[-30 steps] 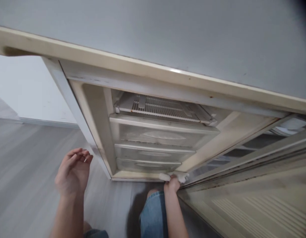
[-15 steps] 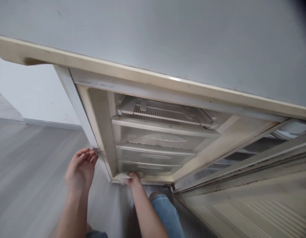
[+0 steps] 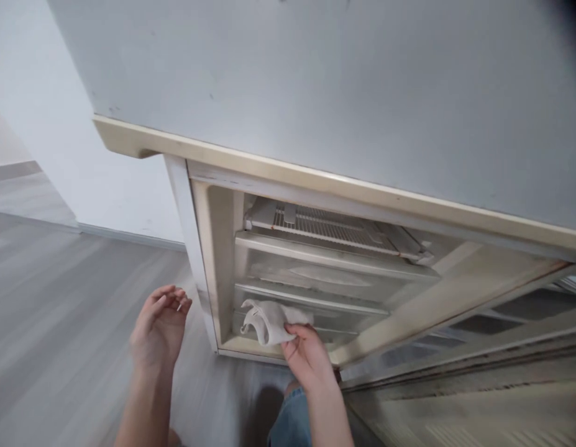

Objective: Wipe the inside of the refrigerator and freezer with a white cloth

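A light-coloured cloth (image 3: pixel 266 320) is pinched between the thumb and fingers of my right hand (image 3: pixel 309 357). It hangs in loose folds before the lower drawers (image 3: pixel 310 307) of an open freezer compartment. My left hand (image 3: pixel 161 326) hovers to the left of the freezer frame (image 3: pixel 197 248), palm turned inward, fingers curled loosely and apart, holding nothing. A white wire shelf (image 3: pixel 329 230) sits above the translucent drawers inside the compartment.
The upper door (image 3: pixel 315 81) spreads above the opening, with a cream lower edge (image 3: pixel 269 164). On the right the lower door (image 3: pixel 478 410) stands swung open. Grey wood-look floor (image 3: pixel 82 298) lies to the left, beside a white wall (image 3: pixel 124 192). My denim-covered knee (image 3: pixel 290 422) is below.
My right hand has lifted the cloth from the bottom sill of the compartment, up and to the right. My left hand keeps nearly the same pose. The view has shifted, showing more on the left.
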A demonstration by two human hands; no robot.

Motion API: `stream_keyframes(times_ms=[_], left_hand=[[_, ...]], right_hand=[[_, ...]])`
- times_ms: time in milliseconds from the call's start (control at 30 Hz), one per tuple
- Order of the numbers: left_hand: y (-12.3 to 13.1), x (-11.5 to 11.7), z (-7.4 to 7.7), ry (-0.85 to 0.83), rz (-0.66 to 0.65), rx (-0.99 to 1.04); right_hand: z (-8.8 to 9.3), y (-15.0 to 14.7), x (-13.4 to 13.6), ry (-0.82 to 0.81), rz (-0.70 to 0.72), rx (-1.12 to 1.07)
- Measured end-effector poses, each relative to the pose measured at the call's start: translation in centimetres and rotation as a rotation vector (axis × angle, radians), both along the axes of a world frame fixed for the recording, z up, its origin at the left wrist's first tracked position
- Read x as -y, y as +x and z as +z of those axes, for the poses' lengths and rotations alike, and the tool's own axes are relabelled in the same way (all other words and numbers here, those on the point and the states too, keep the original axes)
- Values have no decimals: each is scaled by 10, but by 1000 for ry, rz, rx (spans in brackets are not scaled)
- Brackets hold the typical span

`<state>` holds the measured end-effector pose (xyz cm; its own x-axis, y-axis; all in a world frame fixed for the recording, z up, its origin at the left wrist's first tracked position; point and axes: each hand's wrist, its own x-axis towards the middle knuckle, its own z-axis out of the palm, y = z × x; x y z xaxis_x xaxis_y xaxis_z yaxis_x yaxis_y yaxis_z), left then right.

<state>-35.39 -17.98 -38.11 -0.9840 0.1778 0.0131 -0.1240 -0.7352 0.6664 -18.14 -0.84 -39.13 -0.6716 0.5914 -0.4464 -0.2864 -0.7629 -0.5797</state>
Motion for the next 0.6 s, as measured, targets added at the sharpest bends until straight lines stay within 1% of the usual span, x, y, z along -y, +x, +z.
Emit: stream_keyframes(times_ms=[67, 100, 167, 233, 300, 333, 367, 400, 467, 533, 600], left_hand=[[1, 0, 3, 21, 22, 12], [2, 0, 4, 34, 28, 26], [3, 0, 6, 59, 23, 60], [5, 0, 8, 81, 6, 83], [6, 1, 9, 85, -7, 92], [7, 2, 9, 81, -8, 91], [7, 3, 10, 77, -8, 89], [7, 4, 10, 75, -8, 86], [7, 6, 12, 76, -6, 83], [7, 7, 13, 80, -4, 89], [7, 6, 13, 87, 1, 92]], right_hand=[[33, 14, 17, 140, -94, 77], [48, 17, 26, 248, -131, 121], [76, 13, 42, 532, -178, 177], [102, -9, 54, 880, -199, 138], [123, -46, 60, 1241, -193, 6], [132, -67, 61, 1409, -213, -45], [137, -88, 62, 1563, -218, -70], [139, -107, 62, 1676, -271, -100], [134, -131, 63, 1808, -369, -127], [119, -138, 63, 1857, -396, -177], [99, -130, 64, 1887, -331, -231]])
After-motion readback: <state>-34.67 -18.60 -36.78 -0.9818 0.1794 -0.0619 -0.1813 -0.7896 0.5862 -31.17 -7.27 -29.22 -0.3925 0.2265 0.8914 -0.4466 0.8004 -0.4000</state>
